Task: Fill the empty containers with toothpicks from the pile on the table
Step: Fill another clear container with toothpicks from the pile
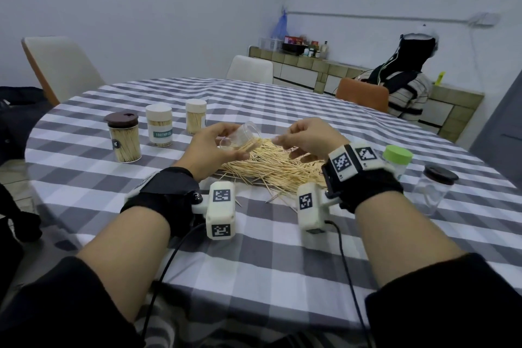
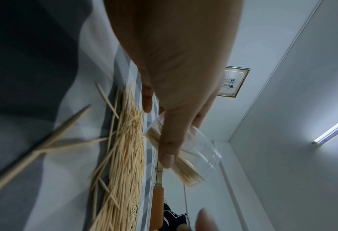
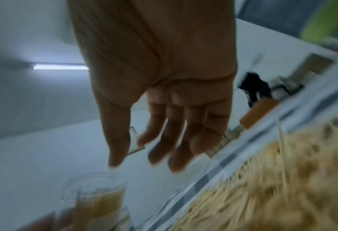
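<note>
My left hand [image 1: 226,140] grips a clear lidless container [image 1: 243,137], tilted with its mouth toward the right, a small bundle of toothpicks inside. The left wrist view shows the thumb [image 2: 167,156] across that container [image 2: 201,150], toothpicks poking from its mouth. My right hand [image 1: 293,138] hovers just right of the mouth, above the toothpick pile [image 1: 276,168]. In the blurred right wrist view its fingers [image 3: 176,150] hang loosely curled and hold nothing, with the container [image 3: 97,201] below and the pile [image 3: 262,187] at right.
Three lidded containers full of toothpicks stand at the left: brown lid [image 1: 124,138], white with a label [image 1: 159,128], white [image 1: 195,116]. Two empty ones stand at the right: green lid [image 1: 397,159], brown lid [image 1: 435,189]. A person sits beyond the checked table [image 1: 254,248].
</note>
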